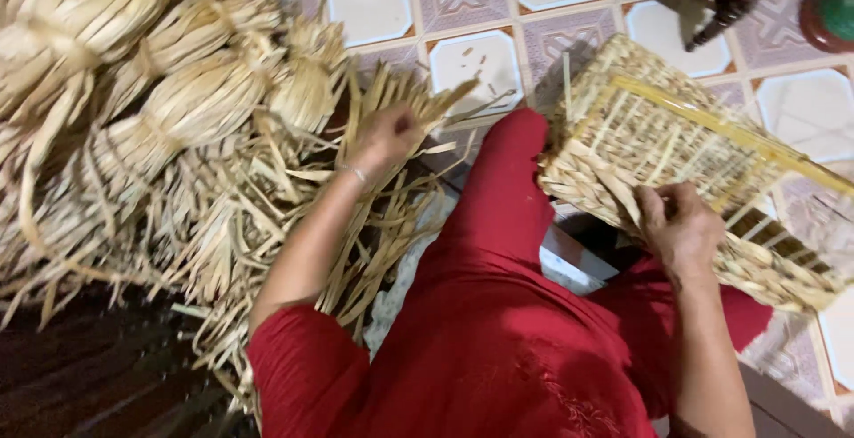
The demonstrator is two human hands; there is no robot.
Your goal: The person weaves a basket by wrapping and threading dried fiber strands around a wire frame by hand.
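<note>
- Left hand (389,136), centre of the frame: fingers curled into a loose fist around a few dried straw strips (405,100) at the edge of the loose pile.
- Right hand (680,225), right of centre: fingers bent down, pressing on the near rim of the woven basket (640,127), which rests tilted over the red-clothed lap (498,313).
- Judged good practice: draw one strip cleanly from the pile, pulling along its length so it does not snag or split, while the right hand keeps the basket steady.
- Tied straw bundles (169,73) fill the upper left of the frame, just beside the loose strips.
- The tiled floor (463,56) lies beneath, upper centre.
- A thin bracelet (356,173) shows on the left wrist.
</note>
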